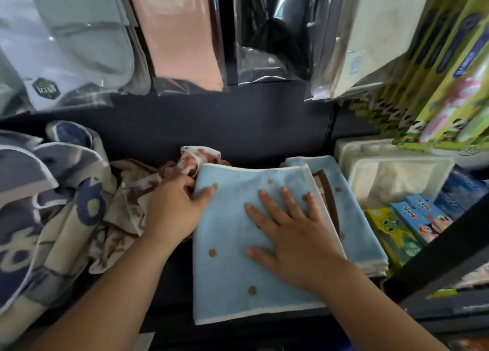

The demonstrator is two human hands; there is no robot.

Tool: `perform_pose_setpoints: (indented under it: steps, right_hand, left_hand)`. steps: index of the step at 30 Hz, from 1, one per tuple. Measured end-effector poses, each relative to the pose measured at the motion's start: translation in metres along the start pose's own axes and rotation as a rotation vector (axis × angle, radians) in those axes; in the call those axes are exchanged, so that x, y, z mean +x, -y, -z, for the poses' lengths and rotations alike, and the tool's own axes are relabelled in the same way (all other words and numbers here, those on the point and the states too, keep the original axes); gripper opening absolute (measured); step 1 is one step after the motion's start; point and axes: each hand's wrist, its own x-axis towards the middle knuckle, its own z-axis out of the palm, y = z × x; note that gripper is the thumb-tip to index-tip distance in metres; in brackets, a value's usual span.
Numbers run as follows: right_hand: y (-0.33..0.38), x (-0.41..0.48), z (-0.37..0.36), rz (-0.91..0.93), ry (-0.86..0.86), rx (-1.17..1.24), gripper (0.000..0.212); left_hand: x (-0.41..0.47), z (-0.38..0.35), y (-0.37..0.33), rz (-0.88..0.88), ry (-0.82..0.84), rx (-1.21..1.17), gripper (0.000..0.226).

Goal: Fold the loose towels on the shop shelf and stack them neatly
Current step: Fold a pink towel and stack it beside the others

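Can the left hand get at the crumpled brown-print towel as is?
Probably yes. The left hand pinches the blue towel at its left edge, right beside the brown-print towel, with nothing between them. It must let go first.

Light blue towel (232, 244) with brown dots; cream towel (127, 191) with brown print

We are in a shop: above a dark shelf (174, 284) hang goods sealed in clear plastic sleeves (185, 32), one bearing a printed label sticker (354, 63). On the right we see identical yellow-green carded packs (436, 85) hung one behind another, with small printed boxes (418, 215) lined up in a row below them. On the shelf itself we find stock laid out, folded blue towels (232, 231) beside loose patterned towels (66, 205).
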Motion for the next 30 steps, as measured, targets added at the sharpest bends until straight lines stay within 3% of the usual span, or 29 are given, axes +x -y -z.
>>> perform_pose_setpoints:
  steps: [9,17,22,27,30]
  right_hand:
    - [0.002,0.001,-0.018,-0.011,-0.023,-0.014,0.1]
    - [0.002,0.0,-0.015,-0.011,0.008,-0.03,0.104]
    - [0.002,-0.001,-0.014,-0.005,0.028,-0.052,0.104]
    - [0.0,0.0,-0.011,0.015,0.066,-0.058,0.1]
    - [-0.004,-0.008,-0.003,0.031,-0.059,0.115,0.09]
  left_hand:
    - [0.012,0.004,-0.009,-0.018,0.084,-0.006,0.017]
    - [-0.051,0.024,-0.003,0.209,0.308,-0.555,0.03]
    - [-0.079,0.019,0.006,0.306,0.4,-0.712,0.037]
    - [-0.078,0.021,-0.007,0.269,0.506,-0.785,0.045]
    - [-0.074,0.024,-0.023,0.219,0.505,-0.86,0.048]
